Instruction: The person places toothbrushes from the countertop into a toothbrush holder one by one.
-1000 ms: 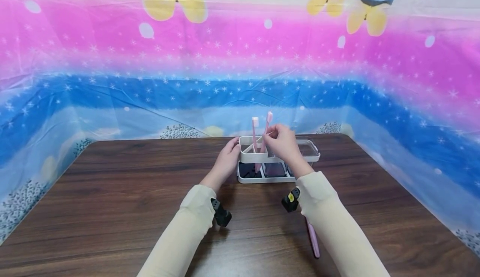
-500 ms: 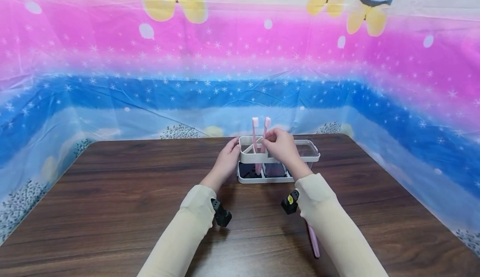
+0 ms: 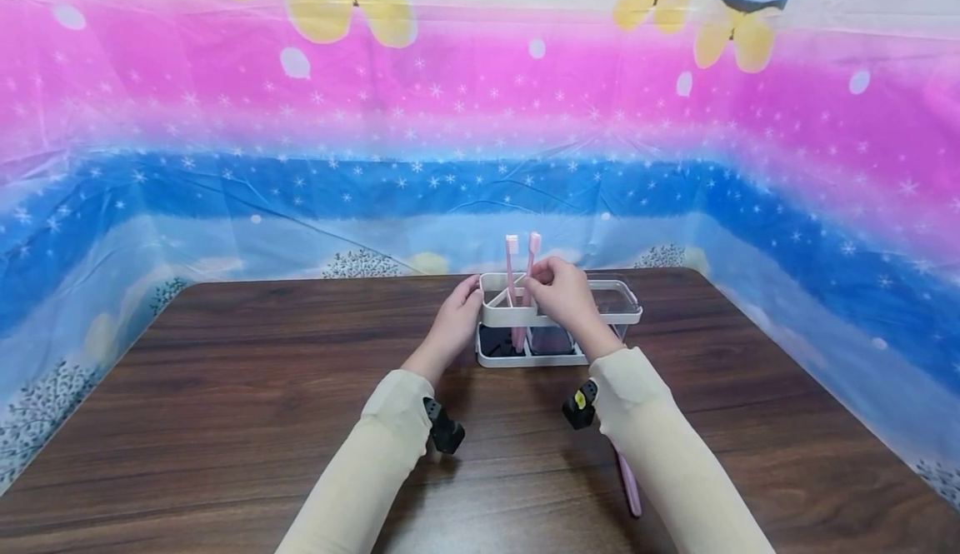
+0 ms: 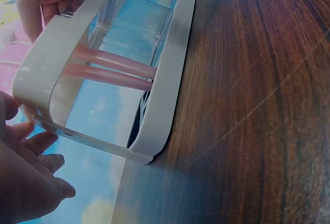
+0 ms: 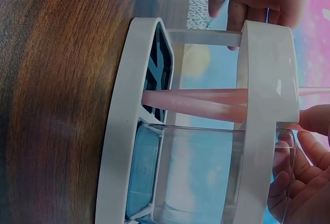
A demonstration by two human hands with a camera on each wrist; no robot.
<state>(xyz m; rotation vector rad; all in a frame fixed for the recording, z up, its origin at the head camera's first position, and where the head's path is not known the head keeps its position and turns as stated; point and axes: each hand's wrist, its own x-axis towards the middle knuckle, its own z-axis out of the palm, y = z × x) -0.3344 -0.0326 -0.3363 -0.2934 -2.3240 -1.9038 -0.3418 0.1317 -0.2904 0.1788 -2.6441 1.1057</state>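
Note:
A white toothbrush holder [image 3: 510, 317] with an upper frame and a lower base stands near the table's back. My left hand [image 3: 456, 316] holds its upper left end, thumb and fingers around the corner of the rim. Two pink toothbrushes stand heads up in the left part: one toothbrush [image 3: 512, 246] upright, the other toothbrush [image 3: 533, 247] leaning slightly right. My right hand [image 3: 564, 289] pinches the leaning one just above the rim. In the right wrist view, their pink handles [image 5: 196, 102] reach down to the dark base pad [image 5: 158, 69].
Clear cups [image 5: 201, 172] sit in the holder, right of the brushes. A pink handle [image 3: 630, 487] lies on the wooden table [image 3: 262, 421], partly hidden by the right sleeve [image 3: 667, 429]. A patterned curtain [image 3: 420, 129] encloses the table's back and sides.
The leaning toothbrush has gone down lower into the holder, my right hand lowering slightly with it. The left hand and the holder have stayed in place.

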